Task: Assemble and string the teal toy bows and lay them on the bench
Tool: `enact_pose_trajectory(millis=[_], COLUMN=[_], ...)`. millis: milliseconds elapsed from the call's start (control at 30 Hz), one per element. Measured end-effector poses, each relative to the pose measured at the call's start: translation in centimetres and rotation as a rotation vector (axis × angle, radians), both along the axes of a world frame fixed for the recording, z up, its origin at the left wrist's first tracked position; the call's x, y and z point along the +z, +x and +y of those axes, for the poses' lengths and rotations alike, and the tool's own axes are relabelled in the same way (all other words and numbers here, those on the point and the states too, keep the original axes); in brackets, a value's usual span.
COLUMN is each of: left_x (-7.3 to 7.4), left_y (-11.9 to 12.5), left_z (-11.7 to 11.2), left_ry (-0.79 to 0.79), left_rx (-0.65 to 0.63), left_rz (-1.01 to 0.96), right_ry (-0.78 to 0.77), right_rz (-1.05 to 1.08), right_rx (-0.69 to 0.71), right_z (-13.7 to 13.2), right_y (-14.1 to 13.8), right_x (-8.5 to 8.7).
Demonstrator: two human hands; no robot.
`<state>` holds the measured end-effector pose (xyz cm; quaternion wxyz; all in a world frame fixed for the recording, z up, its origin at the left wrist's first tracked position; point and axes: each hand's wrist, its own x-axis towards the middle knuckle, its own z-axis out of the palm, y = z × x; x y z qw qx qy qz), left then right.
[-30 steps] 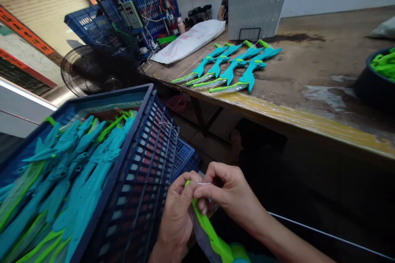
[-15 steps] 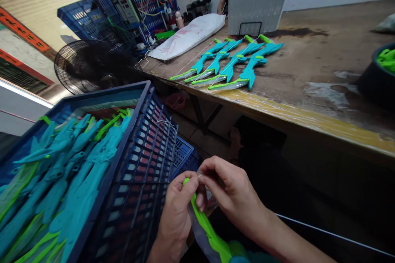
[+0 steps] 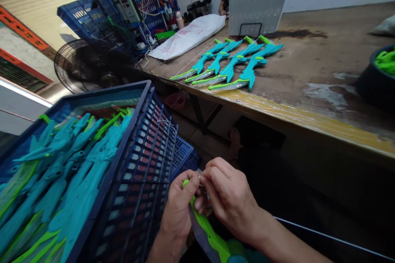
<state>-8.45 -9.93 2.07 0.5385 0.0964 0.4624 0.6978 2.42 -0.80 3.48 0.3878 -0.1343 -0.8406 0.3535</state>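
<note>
A toy bow [image 3: 212, 234] with a green and clear limb is in my lap, its teal middle cut off by the lower edge. Wrapped round the limb's green tip is my left hand [image 3: 177, 209], closed. Close beside it, my right hand [image 3: 230, 195] pinches a thin white string [image 3: 200, 177] at that tip. The fingers partly hide how the string runs there. Another stretch of white string [image 3: 333, 237] passes out behind my right forearm to the lower right.
Several strung toy bows [image 3: 230, 63] lie side by side on the wooden table [image 3: 308, 61]. A blue crate [image 3: 148, 131] full of teal and green bows stands at left, near a black fan [image 3: 92, 65]. A dark tub [image 3: 376, 82] holds green parts. Another person's arm [image 3: 222, 6] shows behind a grey panel.
My right hand has turned slightly, and its fingers have drawn closer together on the string by the tip. My left hand keeps its hold on the bow.
</note>
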Motion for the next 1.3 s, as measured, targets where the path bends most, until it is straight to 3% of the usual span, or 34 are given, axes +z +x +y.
enact_pose_trajectory(millis=[233, 500, 667, 900, 1300], left_x=[-0.3, -0.1, -0.4, -0.3, 0.4], left_y=[0.0, 0.1, 0.0, -0.5, 0.2], left_z=[-0.2, -0.1, -0.2, -0.3, 0.0], left_ry=[0.017, -0.049, -0.01, 0.055, 0.047], left_rx=[-0.031, 0.071, 0.031, -0.062, -0.12], left_rz=[0.024, 0.013, 0.084, 0.105, 0.175], right_ry=[-0.133, -0.208, -0.354, -0.038, 0.08], right_rz=[0.073, -0.024, -0.072, -0.204, -0.232], right_rx=[-0.045, 0.077, 0.122, 0.047, -0.031], right_z=[-0.1, -0.2, 0.2, 1.2, 1.5], right_y=[0.4, 0.2, 0.4, 3.2, 5.3], right_x=[0.6, 0.5, 0.9, 2.0, 3.0])
